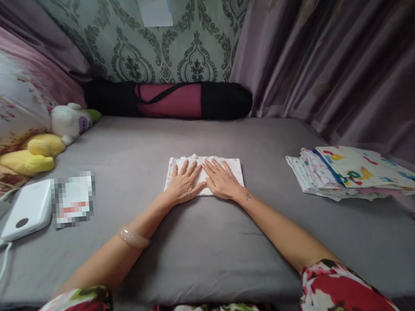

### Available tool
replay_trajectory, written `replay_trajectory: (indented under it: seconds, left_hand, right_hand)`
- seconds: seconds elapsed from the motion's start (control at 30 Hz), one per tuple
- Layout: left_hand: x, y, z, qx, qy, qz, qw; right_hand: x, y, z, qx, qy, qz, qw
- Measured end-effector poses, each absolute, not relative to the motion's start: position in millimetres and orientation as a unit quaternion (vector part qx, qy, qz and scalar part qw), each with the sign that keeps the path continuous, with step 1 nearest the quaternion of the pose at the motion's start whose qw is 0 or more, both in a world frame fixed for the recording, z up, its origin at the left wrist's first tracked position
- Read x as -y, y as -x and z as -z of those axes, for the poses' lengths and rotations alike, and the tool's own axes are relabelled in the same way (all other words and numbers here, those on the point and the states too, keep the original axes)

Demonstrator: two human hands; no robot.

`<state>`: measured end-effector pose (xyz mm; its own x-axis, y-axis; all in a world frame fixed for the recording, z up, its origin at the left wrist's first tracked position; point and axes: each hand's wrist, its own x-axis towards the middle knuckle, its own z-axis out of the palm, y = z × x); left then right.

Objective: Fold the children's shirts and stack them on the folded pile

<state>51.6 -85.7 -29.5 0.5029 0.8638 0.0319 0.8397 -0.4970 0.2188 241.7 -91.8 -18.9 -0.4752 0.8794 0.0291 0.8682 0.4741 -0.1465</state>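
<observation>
A folded white cloth (235, 168) with a faint print lies flat on the grey bed sheet (200, 251), in front of me. My left hand (185, 181) rests palm down on its left half, fingers spread. On the right half lies my right hand (223, 178), also flat with fingers apart. The two hands nearly meet at the middle of the cloth, and parts of it are hidden under them. Neither hand grips anything.
To the right sits a stack of folded printed cloths (365, 170). At the left are a white power bank (28, 210), a blurred packet (74, 200) and plush toys (43, 150). A long black and maroon bag (170, 101) lies along the patterned wall.
</observation>
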Motion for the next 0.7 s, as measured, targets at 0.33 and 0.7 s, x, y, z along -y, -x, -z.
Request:
replay_trajectory:
  seconds: [0.33,0.7]
  left_hand:
    - [78,-40,24,-0.503,-0.858,-0.07,0.075]
    - [78,-29,23,-0.543,-0.835,-0.083,0.029]
  right_hand:
    - [94,-248,17,0.829,0.551,-0.055,0.078]
    - [97,-262,19,0.789,0.607,-0.065,0.075]
